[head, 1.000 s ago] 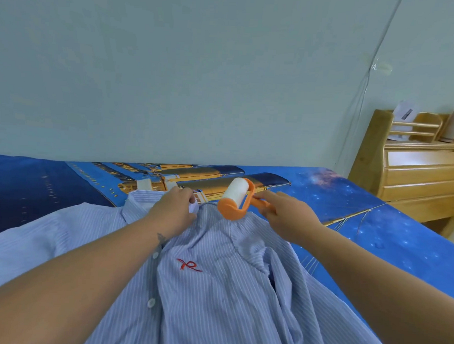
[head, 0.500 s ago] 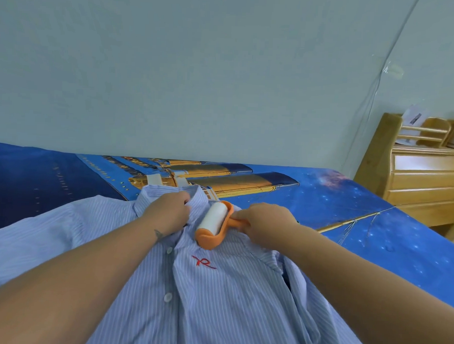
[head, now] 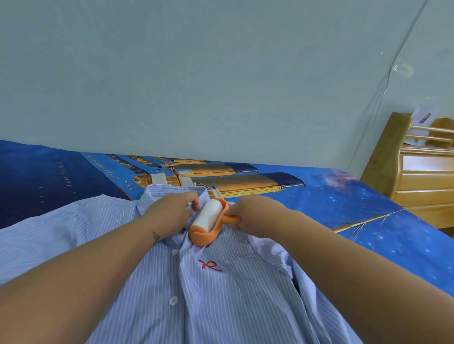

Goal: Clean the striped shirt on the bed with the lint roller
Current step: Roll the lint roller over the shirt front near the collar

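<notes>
Nearest me the striped shirt [head: 215, 301] lies buttoned and face up on the bed [head: 349, 203], its chest and lower front apparently not yet rolled. Further up, my left hand [head: 170, 212] pinches the collar fabric taut while my right hand [head: 255, 216] grips the lint roller [head: 207, 220] by its orange handle, pressing it just under the collar. I judge the cleaning barely begun.

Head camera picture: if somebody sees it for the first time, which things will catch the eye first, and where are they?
The orange and white lint roller stands out first, lying on the collar area of the striped shirt in mid-frame, its handle gripped by the right hand. The left hand holds the collar beside it. Behind them, the bright blue bedsheet with a ship print fills the far part of the bed.
</notes>
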A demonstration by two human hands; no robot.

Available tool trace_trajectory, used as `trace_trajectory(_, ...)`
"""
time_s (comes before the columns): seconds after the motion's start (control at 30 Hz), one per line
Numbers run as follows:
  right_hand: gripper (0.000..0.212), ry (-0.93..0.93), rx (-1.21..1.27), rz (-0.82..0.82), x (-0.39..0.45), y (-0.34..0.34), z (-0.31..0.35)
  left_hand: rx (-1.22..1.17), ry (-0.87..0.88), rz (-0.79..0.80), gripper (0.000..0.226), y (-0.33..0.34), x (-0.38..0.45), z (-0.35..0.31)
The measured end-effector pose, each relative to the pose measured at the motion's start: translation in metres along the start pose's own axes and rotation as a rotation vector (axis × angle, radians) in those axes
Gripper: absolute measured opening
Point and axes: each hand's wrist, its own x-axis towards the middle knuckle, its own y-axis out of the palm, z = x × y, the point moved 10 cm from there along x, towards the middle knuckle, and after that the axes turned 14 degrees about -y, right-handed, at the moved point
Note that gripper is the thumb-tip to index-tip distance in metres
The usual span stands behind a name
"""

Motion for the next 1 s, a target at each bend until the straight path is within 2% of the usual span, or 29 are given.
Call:
trace_trajectory(0.1,0.028,-0.001,0.012,0.033,-0.01,-0.001,-0.008,0.147,0.016,-0.034,0.032,0.007,0.001,0.0)
trace_trajectory(0.23,0.027,-0.005,0.033,0.059,-0.029,0.0,-0.019,0.269,0.013,-0.092,0.041,0.011,0.0,-0.004)
trace_trajectory(0.37,0.025,0.02,0.036,0.088,-0.045,0.001,-0.03,0.293,0.032,-0.168,0.04,0.004,-0.009,-0.013)
trace_trajectory(0.6,0.028,0.047,-0.057,0.203,-0.073,-0.004,-0.05,0.349,0.029,-0.135,0.037,0.002,-0.018,-0.014)
trace_trajectory(0.73,0.023,0.101,-0.037,0.213,-0.096,-0.011,-0.073,0.318,0.06,-0.085,0.033,0.005,-0.016,-0.01)
trace_trajectory(0.9,0.047,0.246,0.244,0.076,-0.123,-0.019,-0.1,0.221,0.044,-0.072,0.037,0.002,-0.014,-0.008)
trace_trajectory(1.0,0.033,0.314,0.337,0.032,-0.125,-0.013,-0.106,0.076,0.013,-0.125,0.026,-0.017,-0.012,-0.001)
